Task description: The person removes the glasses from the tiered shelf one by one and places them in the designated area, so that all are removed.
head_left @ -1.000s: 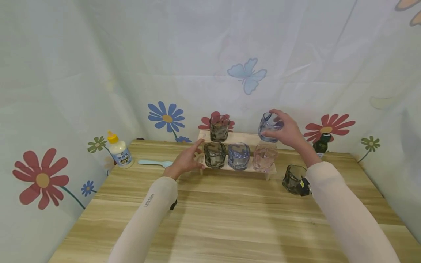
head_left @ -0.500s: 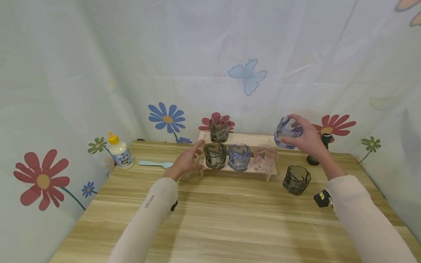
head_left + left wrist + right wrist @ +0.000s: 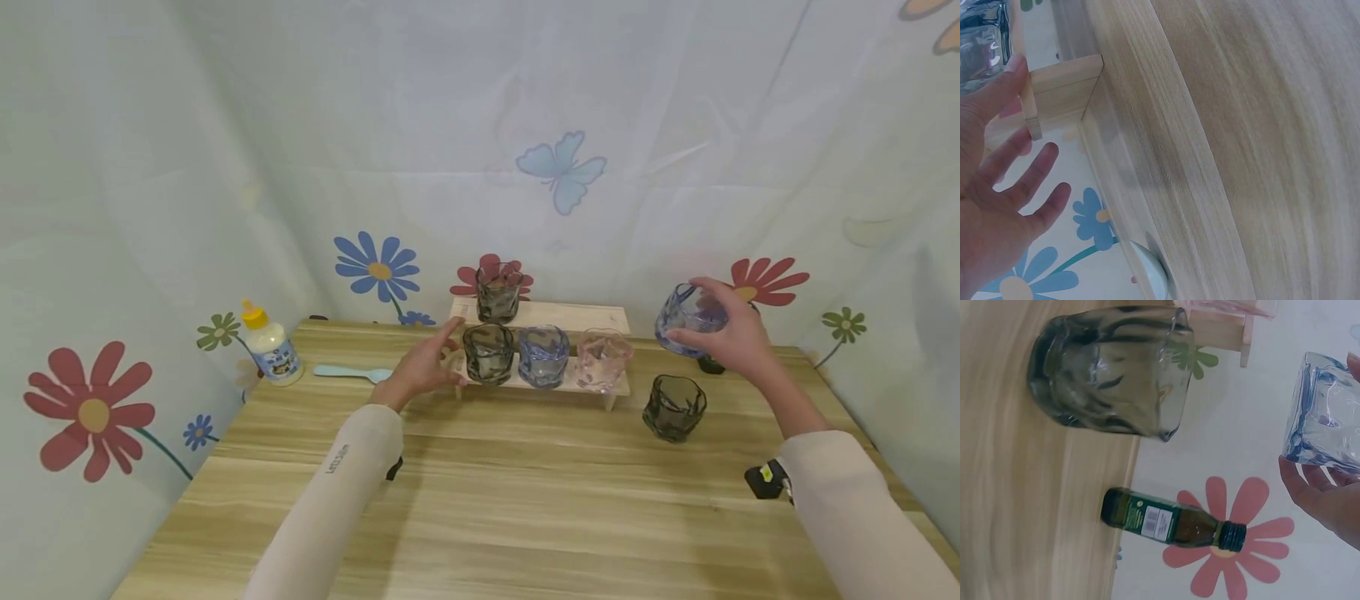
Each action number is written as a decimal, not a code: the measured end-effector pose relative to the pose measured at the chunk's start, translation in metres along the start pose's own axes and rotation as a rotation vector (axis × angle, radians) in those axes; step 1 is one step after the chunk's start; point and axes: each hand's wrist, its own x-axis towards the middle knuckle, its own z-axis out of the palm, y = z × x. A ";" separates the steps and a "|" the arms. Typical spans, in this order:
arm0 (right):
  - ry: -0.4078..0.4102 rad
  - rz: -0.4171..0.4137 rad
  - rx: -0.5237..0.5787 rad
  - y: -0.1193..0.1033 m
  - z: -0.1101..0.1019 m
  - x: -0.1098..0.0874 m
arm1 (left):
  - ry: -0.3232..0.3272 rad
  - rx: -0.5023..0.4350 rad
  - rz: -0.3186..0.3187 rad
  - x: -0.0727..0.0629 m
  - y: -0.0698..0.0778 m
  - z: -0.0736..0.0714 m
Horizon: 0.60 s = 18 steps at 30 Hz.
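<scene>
In the head view my right hand (image 3: 731, 333) holds a blue glass (image 3: 686, 321) by its sides, thumb and fingers apart. The blue glass is in the air, right of a two-step wooden rack (image 3: 573, 317). My left hand (image 3: 426, 362) is at the rack's left end; in the left wrist view its thumb and index finger pinch the board's end while the other fingers spread free. One dark grey glass (image 3: 498, 293) stands on the upper step. Along the lower step stand another dark grey glass (image 3: 489, 354), a second blue glass (image 3: 543, 357) and a pink glass (image 3: 603, 360).
Another dark grey glass (image 3: 673, 408) stands on the table (image 3: 525, 492), right of the rack. Behind it a dark green bottle (image 3: 1169, 519) stands by the wall sheet. At left are a yellow-capped bottle (image 3: 273, 346) and a pale blue plastic utensil (image 3: 348, 372).
My right hand has carried the blue glass from over the rack's upper step to the right and lower, away from the rack. The left hand stays at the rack's left end.
</scene>
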 end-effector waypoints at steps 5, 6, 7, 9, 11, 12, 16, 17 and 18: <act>0.006 0.028 0.015 0.008 -0.006 -0.013 | 0.007 0.010 0.009 -0.001 -0.001 0.001; 0.008 0.038 0.016 0.010 -0.007 -0.016 | 0.008 0.012 0.010 -0.001 -0.001 0.002; 0.009 0.049 0.016 0.012 -0.008 -0.019 | 0.008 0.010 0.012 -0.001 -0.001 0.002; 0.011 0.072 0.006 0.015 -0.010 -0.024 | 0.006 0.007 0.013 -0.002 0.000 0.001; 0.016 0.086 0.002 0.019 -0.012 -0.028 | 0.005 0.003 0.012 -0.002 0.001 0.001; 0.015 0.093 0.000 0.021 -0.013 -0.030 | 0.004 0.001 0.012 -0.002 0.001 0.000; -0.004 0.135 0.000 0.027 -0.018 -0.038 | -0.004 -0.001 0.004 -0.002 0.001 -0.001; -0.009 0.147 0.000 0.029 -0.019 -0.040 | -0.006 -0.001 0.003 -0.002 0.000 -0.001; -0.013 0.157 -0.005 0.030 -0.019 -0.042 | -0.007 -0.003 0.003 -0.002 0.000 -0.001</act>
